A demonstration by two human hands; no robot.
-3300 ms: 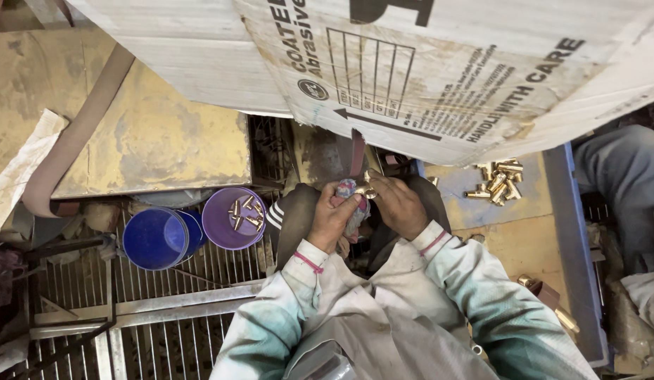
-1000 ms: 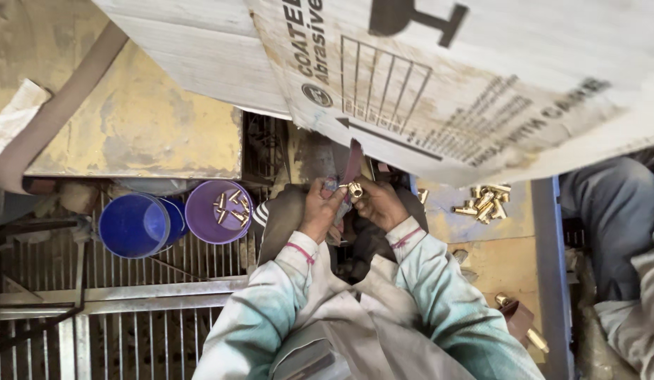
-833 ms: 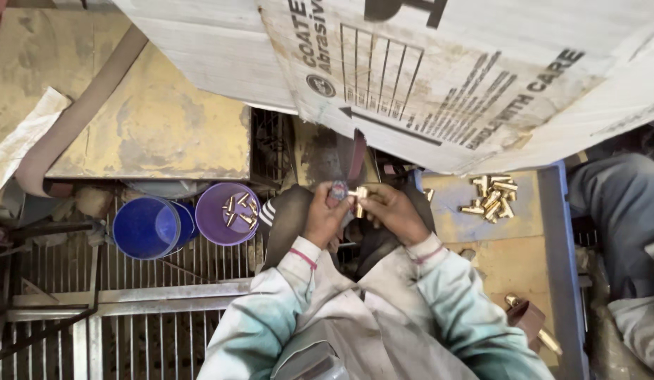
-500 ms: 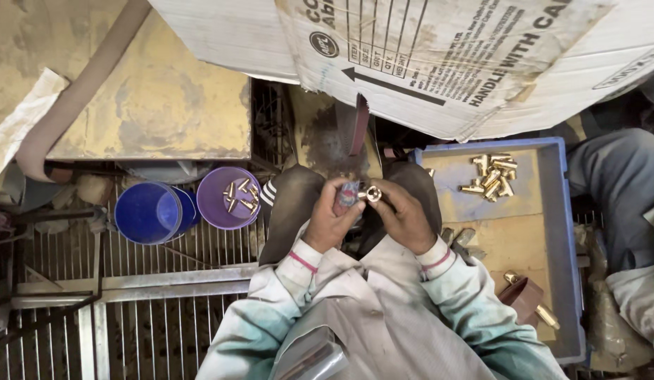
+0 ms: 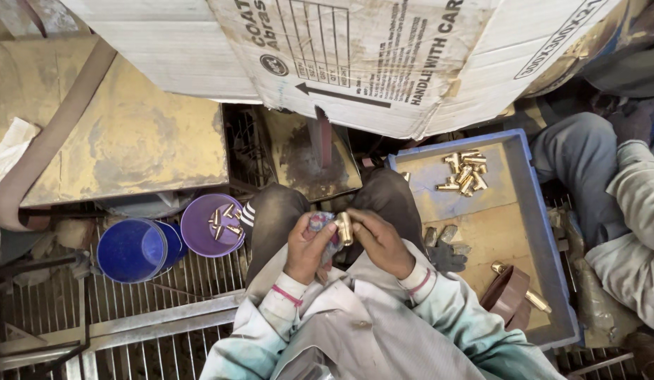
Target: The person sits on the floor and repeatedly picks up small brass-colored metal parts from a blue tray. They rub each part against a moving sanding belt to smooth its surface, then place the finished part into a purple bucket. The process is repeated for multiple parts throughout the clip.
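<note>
Metal grate floor (image 5: 130,309) carries a blue cup (image 5: 133,250) and, touching it on the right, a purple bowl (image 5: 213,225) with a few brass fittings. Blue tray (image 5: 545,232) sits at the right: pile of brass fittings (image 5: 464,172) near its far edge, brown cup (image 5: 506,299) on its side near the front.

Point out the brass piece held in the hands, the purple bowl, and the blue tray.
brass piece (image 5: 346,228), head view, middle of its body.
purple bowl (image 5: 197,239), head view, bare inner wall.
blue tray (image 5: 536,211), head view, right rim.
</note>
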